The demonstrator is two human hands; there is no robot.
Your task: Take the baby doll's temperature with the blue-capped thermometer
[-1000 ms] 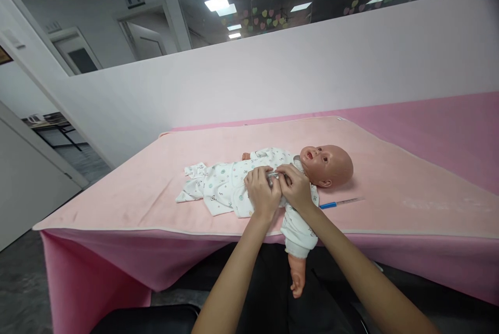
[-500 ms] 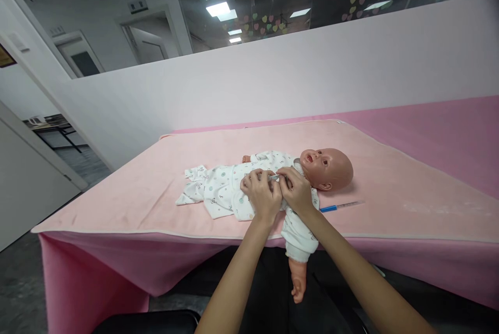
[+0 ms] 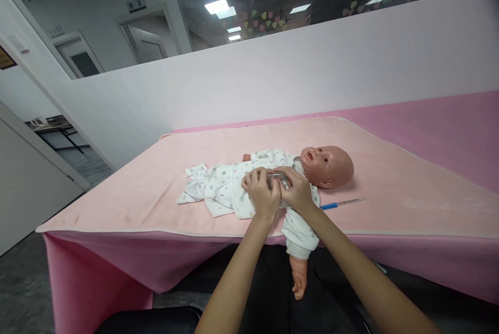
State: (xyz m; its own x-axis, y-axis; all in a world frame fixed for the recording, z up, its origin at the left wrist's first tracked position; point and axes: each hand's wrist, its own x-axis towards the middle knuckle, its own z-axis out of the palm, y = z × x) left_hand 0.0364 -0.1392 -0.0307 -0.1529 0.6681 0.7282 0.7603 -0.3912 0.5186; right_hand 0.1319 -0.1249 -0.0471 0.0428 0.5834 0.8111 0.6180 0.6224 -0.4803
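A baby doll [image 3: 327, 165] in a white printed outfit [image 3: 222, 183] lies on its back, head to the right. Over its chest, my left hand [image 3: 263, 191] and my right hand [image 3: 295, 188] meet with curled fingers. Between the fingertips runs a thin clear rod [image 3: 278, 175], like a glass thermometer; both hands pinch it, its ends hidden by the fingers. One doll arm [image 3: 299, 274] hangs over the table's near edge, below my right wrist. Beside the doll's shoulder lies a slim clear tube with a blue end [image 3: 330, 205].
A peach blanket [image 3: 128, 188] covers the table over a pink cloth [image 3: 460, 136] that drapes down in front. Behind stands a white partition [image 3: 273, 81] with dark glass above. A black seat [image 3: 148, 321] shows at the bottom.
The thin rod between my fingertips shows more clearly now, and my right fingers have shifted slightly along it. The doll and the blue-ended tube stay put; the view tilts slightly.
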